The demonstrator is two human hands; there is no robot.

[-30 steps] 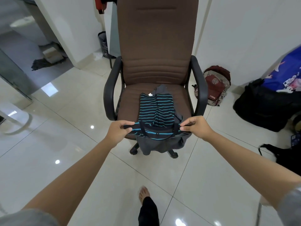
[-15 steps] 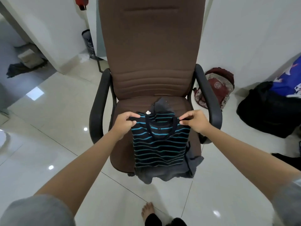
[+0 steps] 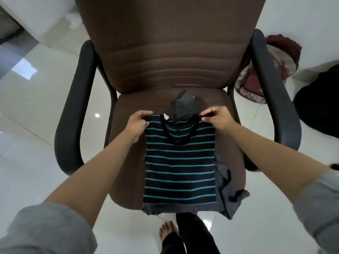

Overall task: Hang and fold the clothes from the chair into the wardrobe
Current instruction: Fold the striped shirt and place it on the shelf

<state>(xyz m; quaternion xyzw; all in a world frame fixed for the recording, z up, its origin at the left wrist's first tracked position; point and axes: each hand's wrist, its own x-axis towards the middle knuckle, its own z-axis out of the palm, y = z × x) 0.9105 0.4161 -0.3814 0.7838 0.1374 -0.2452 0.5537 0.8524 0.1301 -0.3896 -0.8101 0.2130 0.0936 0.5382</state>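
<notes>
A black shirt with teal stripes [image 3: 179, 167] lies folded into a narrow rectangle on the seat of the brown office chair [image 3: 165, 52], neckline toward the backrest. My left hand [image 3: 136, 125] pinches its left shoulder corner. My right hand [image 3: 218, 117] pinches the right shoulder corner. Under the striped shirt lies a grey garment [image 3: 229, 193]; it sticks out behind the collar and hangs over the seat's front right edge. The wardrobe is not in view.
The chair has black armrests [image 3: 73, 114] on both sides. A red patterned backpack [image 3: 256, 83] leans by the wall at the right, with a black bag [image 3: 319, 103] beyond it. White glossy tiles [image 3: 36, 134] surround the chair. My bare foot [image 3: 167, 231] stands below the seat.
I have stepped closer to the chair. Both hands carried the shirt's shoulder edge from the seat's front toward the backrest, so the shirt now lies flat with its front up.
</notes>
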